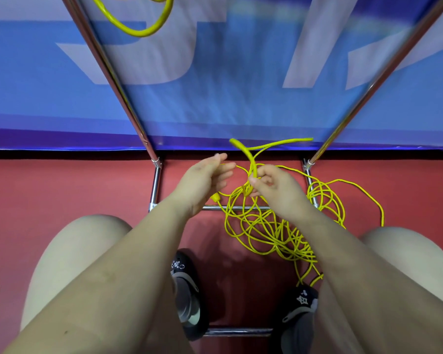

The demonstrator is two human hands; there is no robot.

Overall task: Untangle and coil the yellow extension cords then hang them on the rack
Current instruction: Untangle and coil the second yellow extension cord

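Shoes [187, 290]: a dark pair, planted on the red floor [74, 190] between the rack's two low crossbars; the person stands or squats inside the rack base, probably to keep the tangle within reach.

Tangle [266, 231]: yellow cord in many loose overlapping loops on the floor, lying across the far crossbar and spreading toward the rack's right foot. One strand trails to the right shoe, another swings out in a wide arc to the right. Not yet coiled; judged an early stage of sorting.

Plug [215, 198]: a yellow end piece just below the left hand, over the far crossbar; whether it touches the hand cannot be told.

Left hand [205, 180]: fingers straight and relaxed, holding nothing, palm turned toward the right hand, seemingly ready to take a strand.

Right hand [274, 187]: thumb and fingers pinch the cord above the tangle, lifted so the strands hang free and can be traced. A bent loop [248, 154] sticks up from the grip, with a thin strand running right.

Rack [108, 62]: chrome uprights rising from the base corners and leaning out to either side.

Hung cord [141, 24]: a yellow loop at the top left beside the left upright, apparently one cord already hung.

Banner [241, 72]: blue with pale letters, behind the rack.
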